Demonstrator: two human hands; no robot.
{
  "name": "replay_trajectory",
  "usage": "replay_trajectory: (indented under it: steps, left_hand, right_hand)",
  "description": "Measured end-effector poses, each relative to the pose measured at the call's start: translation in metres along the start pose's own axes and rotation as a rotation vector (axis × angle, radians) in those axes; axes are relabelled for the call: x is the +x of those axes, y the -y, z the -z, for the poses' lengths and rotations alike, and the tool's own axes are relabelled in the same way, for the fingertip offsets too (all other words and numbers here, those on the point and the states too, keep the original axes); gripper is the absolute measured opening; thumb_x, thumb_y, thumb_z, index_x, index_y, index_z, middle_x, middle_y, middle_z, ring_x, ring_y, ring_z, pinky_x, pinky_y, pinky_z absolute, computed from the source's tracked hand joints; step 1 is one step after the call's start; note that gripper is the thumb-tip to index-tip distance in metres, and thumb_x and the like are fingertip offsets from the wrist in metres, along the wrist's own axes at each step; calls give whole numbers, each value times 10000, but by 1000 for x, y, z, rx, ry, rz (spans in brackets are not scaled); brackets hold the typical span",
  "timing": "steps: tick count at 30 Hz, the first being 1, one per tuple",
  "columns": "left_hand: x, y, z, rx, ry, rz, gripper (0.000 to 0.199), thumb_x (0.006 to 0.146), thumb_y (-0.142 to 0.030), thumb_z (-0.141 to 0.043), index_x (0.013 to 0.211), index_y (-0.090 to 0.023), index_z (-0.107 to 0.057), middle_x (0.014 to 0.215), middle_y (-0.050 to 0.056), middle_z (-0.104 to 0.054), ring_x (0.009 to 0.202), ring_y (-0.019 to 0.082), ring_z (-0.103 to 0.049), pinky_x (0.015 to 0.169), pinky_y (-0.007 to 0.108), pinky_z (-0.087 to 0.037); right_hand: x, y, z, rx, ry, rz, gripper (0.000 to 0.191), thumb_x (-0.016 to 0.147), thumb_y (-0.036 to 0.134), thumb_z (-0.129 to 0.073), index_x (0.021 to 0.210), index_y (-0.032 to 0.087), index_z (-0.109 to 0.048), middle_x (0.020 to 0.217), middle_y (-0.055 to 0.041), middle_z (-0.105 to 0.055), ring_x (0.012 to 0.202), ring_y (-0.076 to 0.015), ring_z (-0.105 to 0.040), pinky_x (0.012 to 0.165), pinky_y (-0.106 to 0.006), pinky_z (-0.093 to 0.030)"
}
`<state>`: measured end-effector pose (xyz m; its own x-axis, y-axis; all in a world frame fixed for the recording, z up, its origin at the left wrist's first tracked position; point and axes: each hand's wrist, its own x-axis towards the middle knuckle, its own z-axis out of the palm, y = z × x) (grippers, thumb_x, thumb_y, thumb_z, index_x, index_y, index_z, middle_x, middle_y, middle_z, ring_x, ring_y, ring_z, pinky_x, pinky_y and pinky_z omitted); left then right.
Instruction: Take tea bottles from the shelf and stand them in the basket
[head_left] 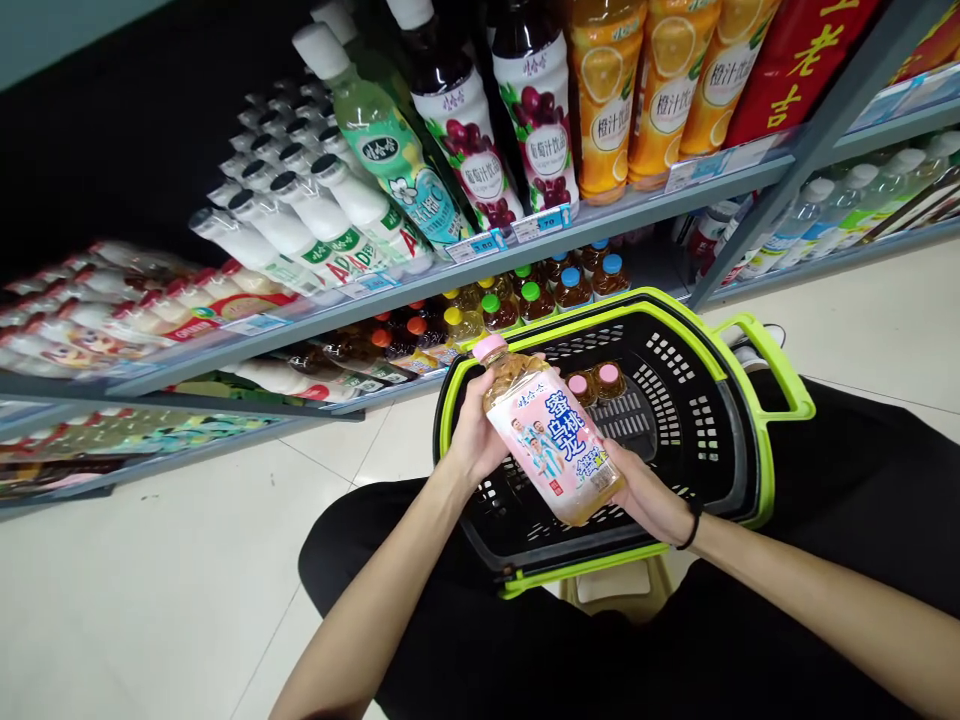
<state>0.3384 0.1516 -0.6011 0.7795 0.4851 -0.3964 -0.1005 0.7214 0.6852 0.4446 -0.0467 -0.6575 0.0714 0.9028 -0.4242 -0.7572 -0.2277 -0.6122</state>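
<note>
A tea bottle (555, 440) with a pink cap and pink label is held tilted over a black basket (697, 390) with lime-green trim. Near its cap, my left hand (478, 425) is closed around the upper side. My right hand (641, 490), a black band at the wrist, grips the lower end. Inside the basket stand two pink-capped bottles (609, 378), partly hidden behind the held one. The basket's green handle (784, 370) sticks out to the right.
Ahead runs a grey shelf edge (630, 215) with price tags. Above it stand grape juice bottles (536, 120), orange juice bottles (607, 110) and white milk drink bottles (330, 220). Lower down are bottles with coloured caps (532, 300). A tiled floor (187, 570) spreads to the left.
</note>
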Motion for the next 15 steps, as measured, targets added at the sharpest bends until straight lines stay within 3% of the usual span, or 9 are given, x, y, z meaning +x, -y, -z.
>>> replay_trajectory:
  steps: [5,9,15]
  left_hand:
    - [4,-2,4,175,-132,-101,491,806,-488,-819,1162,-159,-741,1168,99,-762,1149,327,-692,977,390,-538]
    - [8,1,9,152,-199,-99,415,817,-475,-816,1091,-171,-749,1063,69,-776,1071,284,-716,920,349,-552]
    - [7,0,12,166,-180,-106,440,876,-523,-745,1144,-174,-738,1141,69,-762,1086,254,-707,950,327,-544]
  right_hand:
    - [3,4,10,-221,-169,147,549,760,608,-853,1088,186,-725,1089,-85,-753,994,-257,-692,847,-372,-580]
    - [3,4,12,-308,-169,194,545,777,557,-846,1130,179,-676,1111,-92,-744,984,-255,-696,823,-365,-590]
    - [-5,9,15,-699,-172,317,567,761,490,-877,1174,192,-628,1071,-78,-747,919,-249,-705,849,-377,-575]
